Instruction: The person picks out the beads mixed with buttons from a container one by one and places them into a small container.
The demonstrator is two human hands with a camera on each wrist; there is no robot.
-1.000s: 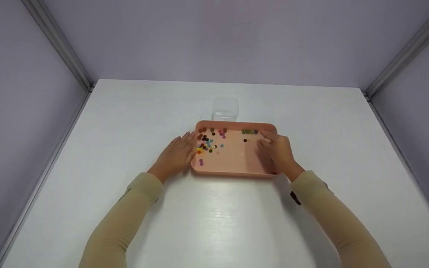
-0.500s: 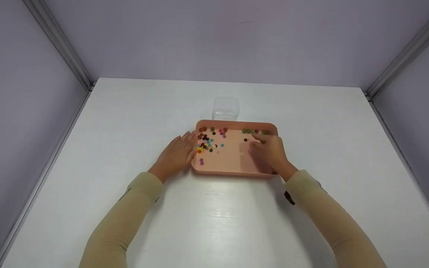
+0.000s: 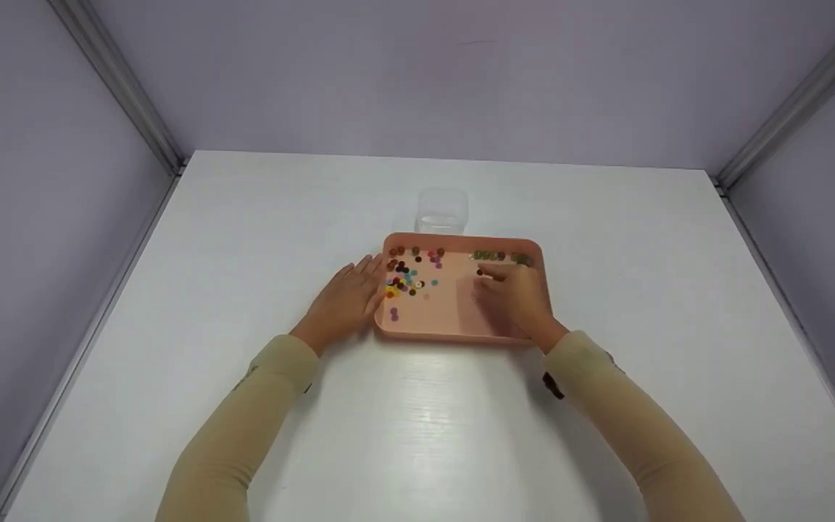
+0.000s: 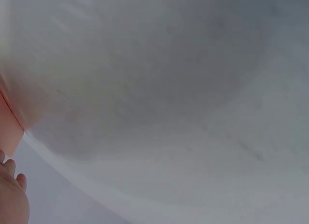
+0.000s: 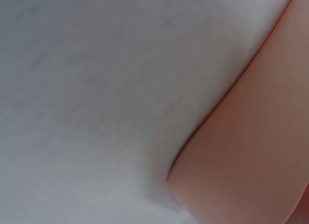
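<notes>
A pink tray lies on the white table and holds small coloured buttons. Most of them form a pile at its left end. A short row of green buttons runs along the far rim. My left hand rests flat on the table, fingers straight against the tray's left wall. My right hand is over the tray's right half with fingers loosely bent. Its fingertips are beside a lone dark button, and nothing shows in them. The left wrist view catches fingertips and a tray edge. The right wrist view shows only the tray wall.
A clear plastic container stands just behind the tray's far rim. The table is bordered by lilac walls at the back and on both sides.
My right hand has moved left from the tray's far right corner toward the lone dark button. More green buttons now show at the right end of the row. The left hand has stayed put.
</notes>
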